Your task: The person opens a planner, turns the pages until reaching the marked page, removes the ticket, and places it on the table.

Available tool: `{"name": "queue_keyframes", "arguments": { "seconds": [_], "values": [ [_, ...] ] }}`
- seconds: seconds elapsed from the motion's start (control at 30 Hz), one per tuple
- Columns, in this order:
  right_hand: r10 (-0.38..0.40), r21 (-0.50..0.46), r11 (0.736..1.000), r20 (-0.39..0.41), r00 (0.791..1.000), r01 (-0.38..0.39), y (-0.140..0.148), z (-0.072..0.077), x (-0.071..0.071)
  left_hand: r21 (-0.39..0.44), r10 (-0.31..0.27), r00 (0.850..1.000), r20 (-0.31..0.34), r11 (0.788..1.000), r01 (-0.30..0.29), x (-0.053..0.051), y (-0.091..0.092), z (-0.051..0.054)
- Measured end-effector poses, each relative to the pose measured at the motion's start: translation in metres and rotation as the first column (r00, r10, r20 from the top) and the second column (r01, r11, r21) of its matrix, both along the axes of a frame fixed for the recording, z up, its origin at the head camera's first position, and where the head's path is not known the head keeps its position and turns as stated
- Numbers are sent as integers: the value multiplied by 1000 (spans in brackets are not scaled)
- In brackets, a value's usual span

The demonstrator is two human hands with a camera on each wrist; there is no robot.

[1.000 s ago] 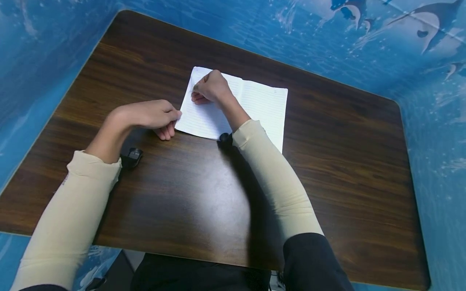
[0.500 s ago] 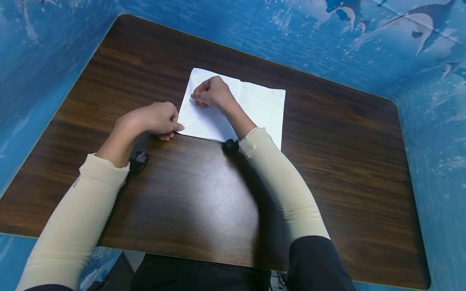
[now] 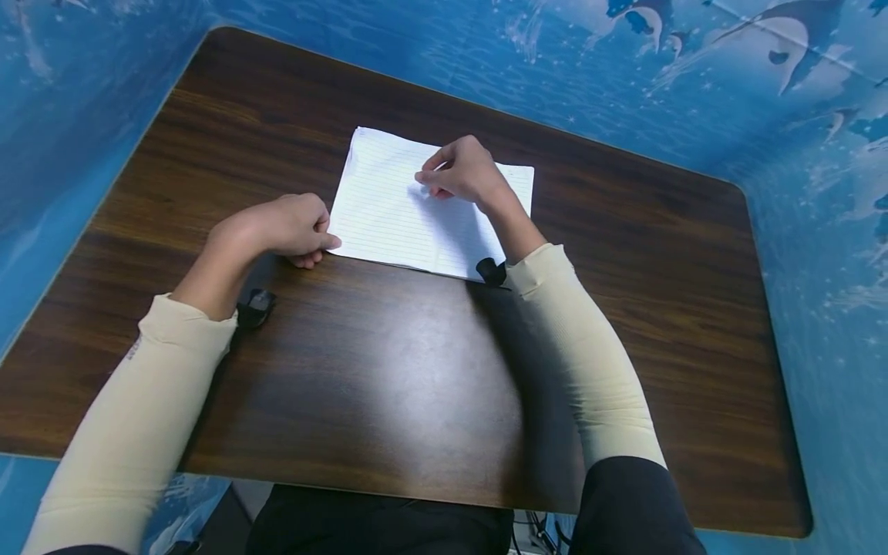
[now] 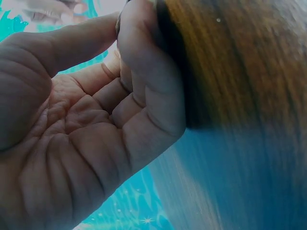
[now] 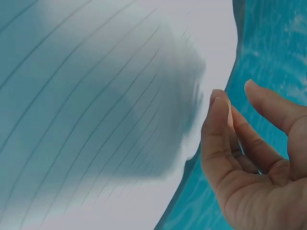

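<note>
An open notebook [image 3: 388,208] with white ruled pages lies on the dark wooden table. At its near left corner, my left hand [image 3: 284,227] pinches the edge between thumb and curled index finger; in the left wrist view the left hand [image 4: 96,105] shows its other fingers folded inward. Over the pages is my right hand [image 3: 465,169], casting a shadow on the paper. In the right wrist view the right hand [image 5: 259,158] has its thumb apart from loosely bent fingers, with nothing between them. The ruled page [image 5: 105,105] is beside those fingertips.
The brown table [image 3: 659,347] has rounded corners. Blue sea-patterned sheets [image 3: 416,46] with dolphins surround it. A small black camera [image 3: 257,307] sits at the left wrist, and another black wrist camera [image 3: 491,271] sits at the right, over the notebook's near edge.
My right hand has moved rightward across the notebook, from the left page toward the middle and right. The left hand stays at the near left corner, its thumb slightly lower on it.
</note>
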State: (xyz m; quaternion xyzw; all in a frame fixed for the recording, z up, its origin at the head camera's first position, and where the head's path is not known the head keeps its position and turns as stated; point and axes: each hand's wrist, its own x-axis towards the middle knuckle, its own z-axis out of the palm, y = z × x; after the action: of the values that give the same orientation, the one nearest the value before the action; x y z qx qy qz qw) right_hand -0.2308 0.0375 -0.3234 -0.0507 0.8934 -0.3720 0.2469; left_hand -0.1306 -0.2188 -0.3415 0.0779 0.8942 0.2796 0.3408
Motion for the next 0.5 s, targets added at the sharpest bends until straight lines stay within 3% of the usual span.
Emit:
{"name": "queue_keyframes", "arguments": {
  "seconds": [0.17,0.27,0.4,0.5],
  "values": [
    [-77,-32,996,23,997,78,22,2,-5,5,-10,1000,-19,1000,11,1,-1,-1],
    [-101,4,995,3,995,101,36,5,-7,4,-13,1000,-29,1000,13,2,-1,0],
    [-86,164,982,-47,995,93,56,6,-8,1,-15,999,-34,1000,15,2,0,0],
    [-52,307,949,-69,996,71,73,5,-6,-2,-21,999,-36,1000,21,1,1,-1]
  ]
}}
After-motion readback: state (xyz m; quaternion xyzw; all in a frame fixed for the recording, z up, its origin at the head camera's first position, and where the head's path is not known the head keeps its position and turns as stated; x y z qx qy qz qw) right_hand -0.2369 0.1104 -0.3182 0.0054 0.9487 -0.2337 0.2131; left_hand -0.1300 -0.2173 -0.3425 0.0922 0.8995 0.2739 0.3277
